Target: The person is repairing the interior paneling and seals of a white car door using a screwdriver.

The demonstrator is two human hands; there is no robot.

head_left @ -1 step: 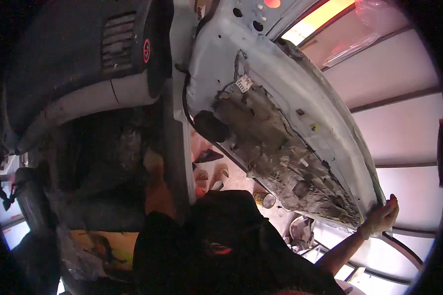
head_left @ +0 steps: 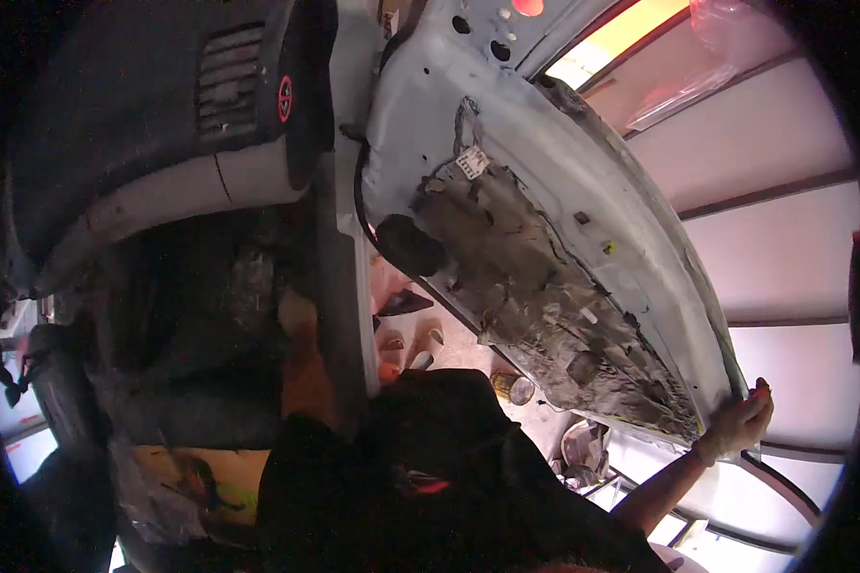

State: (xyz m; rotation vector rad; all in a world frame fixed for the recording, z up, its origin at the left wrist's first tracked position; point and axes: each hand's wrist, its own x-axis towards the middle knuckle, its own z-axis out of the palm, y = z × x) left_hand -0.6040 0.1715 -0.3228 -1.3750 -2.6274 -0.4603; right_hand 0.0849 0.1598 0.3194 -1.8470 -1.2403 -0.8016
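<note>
To the right, a car door stands wide open with its trim off. Its inner metal is pale grey, and a torn, dirty lining covers the middle. My right hand grips the door's outer end, fingers closed at the edge. The hand looks paler than the forearm, perhaps from a thin glove. A white label sticks near the top of the lining, beside a wire bundle. My left hand is not in view.
A dark dashboard with an air vent fills the upper left. My bare leg reaches into the dim footwell. A can stands on the floor below the door. Pale wall panels rise beyond it.
</note>
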